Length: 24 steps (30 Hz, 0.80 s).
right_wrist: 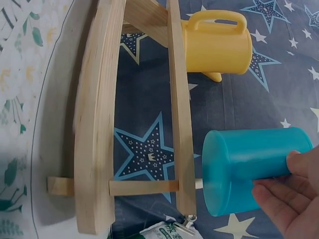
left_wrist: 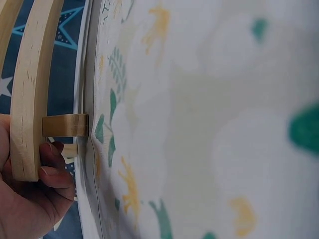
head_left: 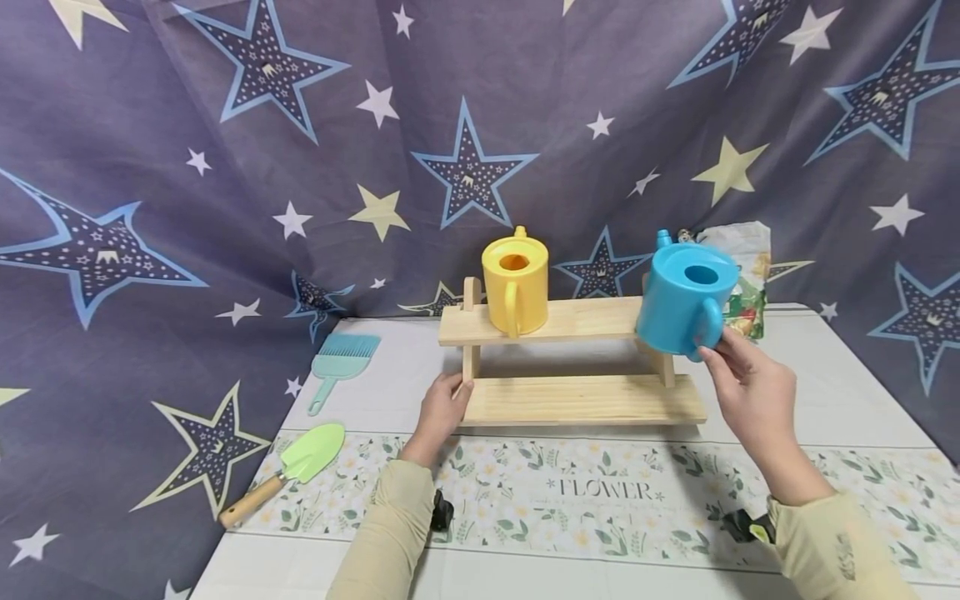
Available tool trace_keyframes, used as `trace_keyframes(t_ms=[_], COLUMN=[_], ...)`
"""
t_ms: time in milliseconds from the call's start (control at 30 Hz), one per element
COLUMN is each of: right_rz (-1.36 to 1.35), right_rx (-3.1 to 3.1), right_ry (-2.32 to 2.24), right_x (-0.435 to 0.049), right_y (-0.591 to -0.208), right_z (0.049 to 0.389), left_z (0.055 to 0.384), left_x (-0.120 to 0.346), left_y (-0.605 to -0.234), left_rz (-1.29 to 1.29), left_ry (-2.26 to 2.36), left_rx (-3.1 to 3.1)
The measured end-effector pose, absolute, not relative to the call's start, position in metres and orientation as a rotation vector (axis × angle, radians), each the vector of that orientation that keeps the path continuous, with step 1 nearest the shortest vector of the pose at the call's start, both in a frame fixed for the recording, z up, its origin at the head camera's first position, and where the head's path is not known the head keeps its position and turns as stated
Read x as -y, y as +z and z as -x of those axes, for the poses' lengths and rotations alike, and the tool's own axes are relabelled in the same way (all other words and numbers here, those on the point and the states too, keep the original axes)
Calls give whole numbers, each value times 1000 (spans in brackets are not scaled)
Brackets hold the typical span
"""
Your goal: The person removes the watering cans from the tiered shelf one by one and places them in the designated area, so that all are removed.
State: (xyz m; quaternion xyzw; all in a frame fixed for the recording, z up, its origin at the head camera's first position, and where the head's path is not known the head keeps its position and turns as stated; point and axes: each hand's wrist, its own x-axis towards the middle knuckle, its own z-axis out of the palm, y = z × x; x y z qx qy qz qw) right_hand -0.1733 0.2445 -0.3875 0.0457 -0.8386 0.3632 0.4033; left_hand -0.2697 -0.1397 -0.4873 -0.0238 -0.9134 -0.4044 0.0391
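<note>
My right hand (head_left: 757, 400) grips a blue watering can (head_left: 678, 300) by its handle, at the right end of a two-tier wooden plant stand (head_left: 585, 400). In the right wrist view a narrow gap shows between the can's base and the upper board (right_wrist: 182, 124). On the left of that board stands a yellow watering can (head_left: 525, 292), upright, its handle toward me. My left hand (head_left: 438, 417) holds the left end of the lower board; in the left wrist view its fingers curl around the board's end (left_wrist: 27, 149).
A printed bag (head_left: 750, 283) with a metal clip stands behind the stand's right end. To the left lie a light-blue brush (head_left: 345, 358) and a green trowel (head_left: 311, 454) with a wooden handle. A floral runner (head_left: 540, 483) crosses the table before a starry curtain (head_left: 337, 125).
</note>
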Motion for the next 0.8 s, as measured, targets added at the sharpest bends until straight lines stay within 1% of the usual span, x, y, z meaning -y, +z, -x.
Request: trace_keyframes(t_ms=[267, 800], right_rz=[-110, -3], right_rx=[2083, 2094], right_ry=[889, 859], right_x=[-253, -273], right_y=[-388, -389], right_z=[163, 144], left_z=[269, 271], left_x=[140, 140], left_y=[-486, -487], left_rz=[67, 87], left_ry=[-1245, -1234], left_rx=[2805, 2790])
